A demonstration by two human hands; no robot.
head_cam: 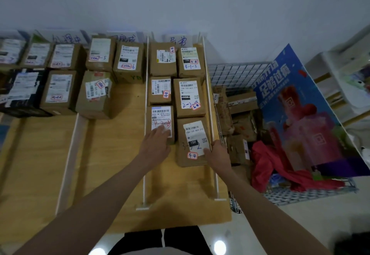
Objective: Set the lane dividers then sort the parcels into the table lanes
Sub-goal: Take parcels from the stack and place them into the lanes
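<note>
Seen from above, looking down over a light wooden table (120,184) with two bare forearms reaching forward from the near edge. Left hand (155,142) laid flat, fingers spread and closed on nothing, palm down on the white label of a small brown cardboard parcel (160,123) standing just inside the middle white lane divider (145,134). Right hand (217,154) clamped on the near right corner of a larger brown cardboard parcel (193,142) bearing a white shipping label, thumb on its top, fingers wrapped down the side against the right white lane divider (210,114). Both parcels upright in the rightmost lane, side by side, nearest of six there. Beyond them, four more brown labelled boxes (189,97) in two rows, running to the far edge under a handwritten paper sign (178,40). A third white divider strip (68,160) slanting along the left part of the table. Further left, toward the far edge, more labelled brown parcels (94,94) grouped in two rows, one dark parcel (22,92) at the far left. Off the right edge of the table, a wire mesh bin (240,74) holding unsorted boxes, a red cloth (280,166) and a blue printed poster (296,106).
</note>
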